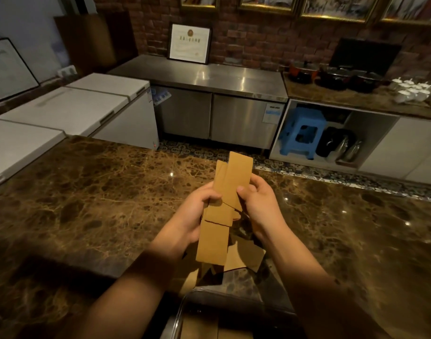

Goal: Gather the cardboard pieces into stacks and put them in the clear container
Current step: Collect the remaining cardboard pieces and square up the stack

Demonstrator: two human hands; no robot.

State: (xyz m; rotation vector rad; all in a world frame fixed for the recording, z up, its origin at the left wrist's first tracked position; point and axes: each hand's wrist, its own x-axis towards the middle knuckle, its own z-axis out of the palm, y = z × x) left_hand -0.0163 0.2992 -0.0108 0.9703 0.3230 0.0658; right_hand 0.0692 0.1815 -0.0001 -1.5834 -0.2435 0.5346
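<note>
Both hands hold a loose, uneven stack of tan cardboard pieces point(224, 211) above the brown marble counter point(99, 204). My left hand point(197, 211) grips the stack's left edge. My right hand point(257, 201) pinches its upper right side, thumb on the tallest strip. Under the hands, a few more cardboard pieces point(243, 259) lie flat on the counter. The clear container point(182, 311) sits at the near edge between my forearms, with cardboard visible inside it.
White chest freezers point(70, 106) stand to the left beyond the counter. A steel cabinet point(209, 94) lines the brick back wall. At right, a blue stool point(301, 132) sits under a shelf with pots and white cups.
</note>
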